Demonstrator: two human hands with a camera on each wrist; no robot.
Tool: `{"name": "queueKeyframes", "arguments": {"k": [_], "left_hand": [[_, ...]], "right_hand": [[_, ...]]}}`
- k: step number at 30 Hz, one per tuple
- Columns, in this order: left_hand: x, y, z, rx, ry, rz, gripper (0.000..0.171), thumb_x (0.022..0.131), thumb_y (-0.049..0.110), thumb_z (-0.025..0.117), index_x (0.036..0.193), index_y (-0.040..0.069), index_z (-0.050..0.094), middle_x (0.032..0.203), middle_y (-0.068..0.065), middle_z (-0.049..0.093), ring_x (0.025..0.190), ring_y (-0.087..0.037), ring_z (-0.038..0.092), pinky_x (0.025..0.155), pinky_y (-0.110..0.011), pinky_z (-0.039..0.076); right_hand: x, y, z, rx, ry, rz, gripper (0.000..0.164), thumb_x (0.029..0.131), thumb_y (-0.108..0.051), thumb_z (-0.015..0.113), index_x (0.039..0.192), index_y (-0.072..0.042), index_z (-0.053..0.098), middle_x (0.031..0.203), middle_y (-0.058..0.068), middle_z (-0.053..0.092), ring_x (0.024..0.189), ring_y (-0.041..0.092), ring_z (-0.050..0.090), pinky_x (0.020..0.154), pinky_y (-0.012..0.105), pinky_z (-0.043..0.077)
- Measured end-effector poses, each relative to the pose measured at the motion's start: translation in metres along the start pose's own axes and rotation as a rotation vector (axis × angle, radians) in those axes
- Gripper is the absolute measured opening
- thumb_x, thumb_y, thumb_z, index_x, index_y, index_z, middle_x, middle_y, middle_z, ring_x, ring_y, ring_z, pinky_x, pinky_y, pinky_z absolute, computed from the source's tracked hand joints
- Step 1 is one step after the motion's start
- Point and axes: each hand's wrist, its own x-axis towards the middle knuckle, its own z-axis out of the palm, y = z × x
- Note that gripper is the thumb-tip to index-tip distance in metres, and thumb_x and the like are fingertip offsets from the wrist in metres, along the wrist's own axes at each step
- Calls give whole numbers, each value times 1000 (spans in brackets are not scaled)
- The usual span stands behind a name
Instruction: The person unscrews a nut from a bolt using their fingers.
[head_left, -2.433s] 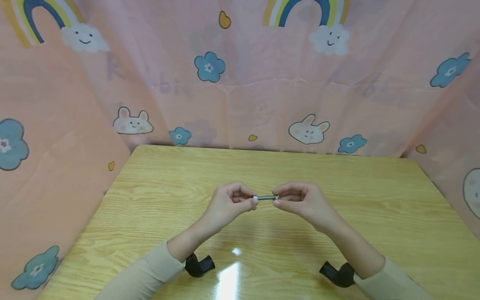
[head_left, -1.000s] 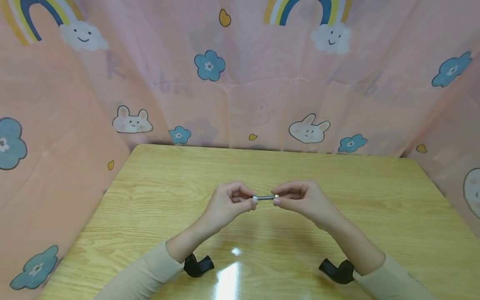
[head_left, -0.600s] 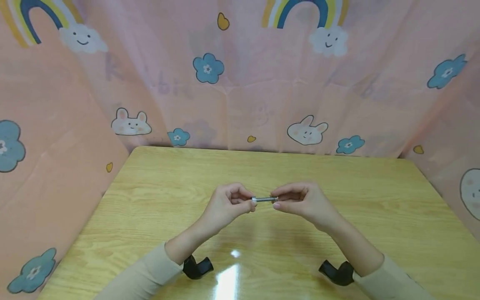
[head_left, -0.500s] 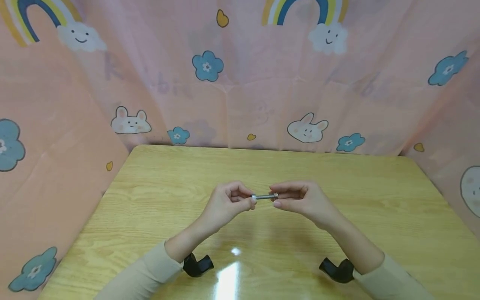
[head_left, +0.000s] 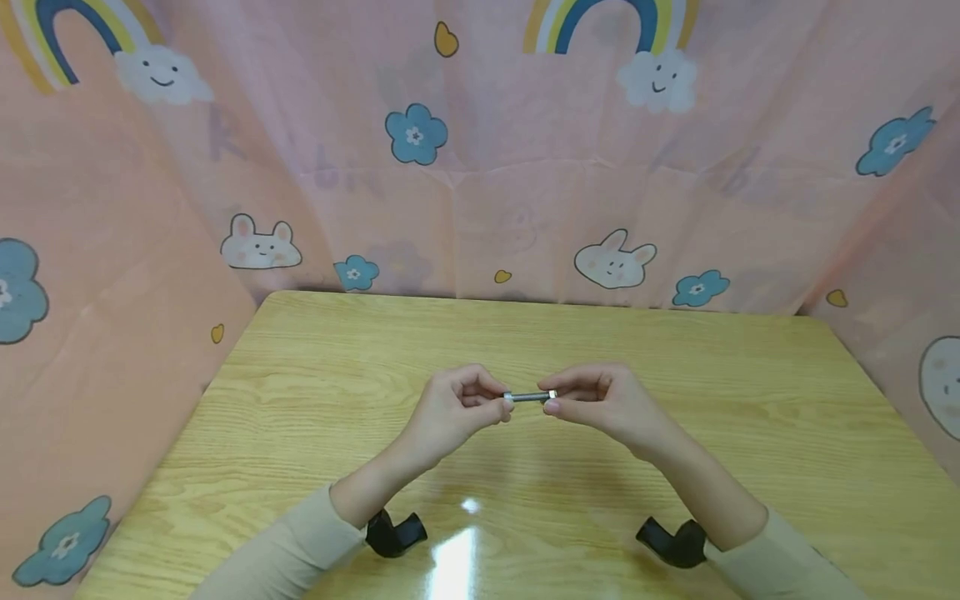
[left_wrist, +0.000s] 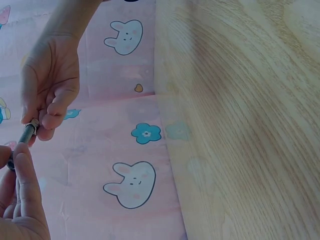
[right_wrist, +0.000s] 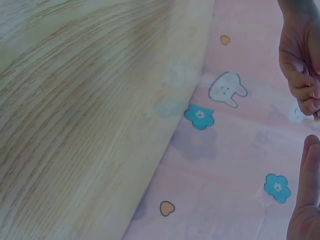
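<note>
- The left hand (head_left: 453, 408) pinches one end of a small metal bolt (head_left: 530, 397), with thumb and forefinger curled onto its head and the other fingers folded into the palm.
- The right hand (head_left: 600, 402) pinches the bolt's other end, where a nut (head_left: 552, 394) sits between the thumb tip and the forefinger; its remaining fingers are bent loosely behind.
- The bolt lies level between the two sets of fingertips, bridging the short gap from one hand to the other, and it hangs clear above the wooden table (head_left: 315, 392).
- In the left wrist view the threaded bolt (left_wrist: 26, 134) runs slantwise from the near thumb (left_wrist: 27, 172) up to the fingers of the far hand (left_wrist: 50, 85).
- In the right wrist view only the edges of both hands show; the bolt cannot be made out there.
- Pink cartoon-printed cloth (head_left: 480, 192) stands behind and to both sides of the hands.
- Beige sleeves (head_left: 292, 550) cover both forearms, well back from the fingers.
</note>
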Motion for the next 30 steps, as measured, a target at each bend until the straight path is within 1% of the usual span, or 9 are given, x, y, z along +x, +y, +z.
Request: {"name": "queueKeyframes", "arguments": {"k": [3,7,11,14,17,22,26,27,30], "left_hand": [[0,1,0,3,1,3,11,86,4,64,95,-2,63,87,-21,66,76,-22,67,73,-32,55],[0,1,0,4,1,6,11,86,4,64,95,-2,64,85,-15,67,77,-25,67,73,-32,55],[0,1,1,2,-1,12,10,85,3,64,94,-2,64,83,-12,68,76,-24,66,72,-32,55],[0,1,1,3,-2,14,10,86,4,64,94,-2,64,82,-11,68,75,-20,66,72,-32,55],[0,0,1,2,-2,15,10,86,4,64,94,-2,64,83,-11,68,74,-19,66,73,-32,55],[0,-1,1,-1,-5,21,10,86,4,64,94,-2,63,83,-11,68,76,-23,66,73,-32,55],[0,-2,2,-7,-6,19,10,86,4,64,94,-2,63,83,-11,68,76,-24,66,73,-32,55],[0,-2,2,-8,-5,16,10,86,4,64,94,-2,63,83,-11,68,75,-21,66,73,-32,55],[0,-2,3,-15,-5,6,11,86,4,64,95,-3,63,85,-15,67,75,-20,66,74,-33,55]], "right_hand": [[-1,0,1,-4,18,-31,28,84,-4,67,106,11,62,93,18,66,81,18,67,74,30,54],[-2,0,1,-8,25,-87,24,82,0,68,103,11,63,95,16,65,82,16,66,73,30,55],[-2,2,1,-15,-2,-116,32,82,-1,69,111,9,61,103,22,64,87,18,67,74,31,55],[-2,2,0,-11,-19,-94,34,86,-4,65,117,8,58,103,23,64,88,20,67,75,31,55],[-1,2,-1,-13,-19,-49,31,89,-10,63,113,11,59,95,19,66,82,20,67,74,32,55],[-1,3,-1,-35,12,-15,28,86,-9,67,106,10,63,88,14,67,78,19,67,73,31,55],[-3,4,0,-33,44,-69,24,83,-5,69,103,9,64,91,15,65,78,17,66,71,30,55],[-3,5,0,-25,45,-89,24,82,-3,69,102,9,64,92,15,65,78,17,66,71,31,55],[-4,7,0,-5,45,-141,22,81,-1,70,100,10,65,95,13,65,80,18,66,70,32,56]]}}
